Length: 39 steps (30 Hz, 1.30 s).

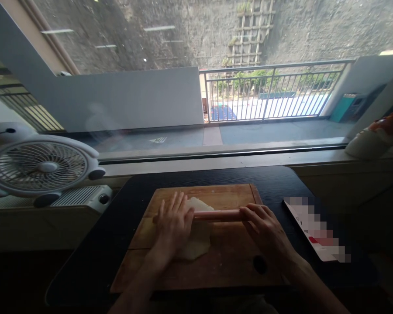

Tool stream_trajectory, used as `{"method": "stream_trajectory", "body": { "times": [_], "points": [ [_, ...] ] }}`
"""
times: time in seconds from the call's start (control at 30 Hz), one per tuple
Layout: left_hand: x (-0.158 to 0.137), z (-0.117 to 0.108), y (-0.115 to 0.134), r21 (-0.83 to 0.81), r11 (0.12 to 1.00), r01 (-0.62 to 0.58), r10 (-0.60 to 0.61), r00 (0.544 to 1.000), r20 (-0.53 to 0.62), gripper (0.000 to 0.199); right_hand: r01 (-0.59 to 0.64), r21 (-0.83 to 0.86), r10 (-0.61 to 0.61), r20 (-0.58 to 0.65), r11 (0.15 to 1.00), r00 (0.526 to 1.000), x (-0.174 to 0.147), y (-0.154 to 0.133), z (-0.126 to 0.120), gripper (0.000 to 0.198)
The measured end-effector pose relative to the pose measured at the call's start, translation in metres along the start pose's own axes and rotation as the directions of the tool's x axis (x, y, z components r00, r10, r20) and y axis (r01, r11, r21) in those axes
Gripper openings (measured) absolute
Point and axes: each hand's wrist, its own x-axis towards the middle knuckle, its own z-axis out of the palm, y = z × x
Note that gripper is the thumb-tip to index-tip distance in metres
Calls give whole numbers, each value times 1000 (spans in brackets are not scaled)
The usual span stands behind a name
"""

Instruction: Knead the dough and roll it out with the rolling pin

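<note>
A pale sheet of dough point(198, 244) lies flattened on a wooden cutting board point(236, 266). Across its upper part runs a pinkish rolling pin point(218, 215). My left hand point(175, 218) rests palm down over the pin's left part, its fingers stretched out and apart, hiding much of that end and some dough. At the other end, my right hand point(263, 224) has its fingers bent over the pin, gripping it. The dough shows both above and below the pin, between the two hands.
The board sits on a dark table point(94, 253). A booklet or card point(311, 231), partly blurred, lies to the right. At the left stands a white fan point(46, 165). Beyond the table are a window sill point(183, 165) and a pale figurine point(367, 141). The board has a round dark hole point(259, 264).
</note>
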Motion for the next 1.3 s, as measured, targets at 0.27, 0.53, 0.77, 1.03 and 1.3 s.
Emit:
{"method": "stream_trajectory", "body": {
  "times": [0.27, 0.53, 0.77, 1.03, 1.3],
  "points": [
    [65, 12, -7, -17, 999, 34, -31, 988, 150, 57, -35, 9, 36, -16, 999, 999, 16, 6, 13, 37],
    [95, 16, 2, -55, 998, -6, 13, 991, 134, 54, -21, 20, 22, -54, 1000, 998, 6, 2, 17, 39],
    [16, 1, -11, 49, 996, -75, 69, 992, 104, 56, 56, 124, -56, -5, 991, 998, -4, -9, 12, 36],
    [120, 15, 28, 5, 996, -88, 86, 981, 176, 54, -17, -49, 18, 12, 999, 1000, 7, -7, 19, 34],
    [10, -8, 18, -28, 946, -323, 323, 934, 154, 54, 71, -36, -69, 55, 997, 996, -39, -20, 19, 47]
  ]
}}
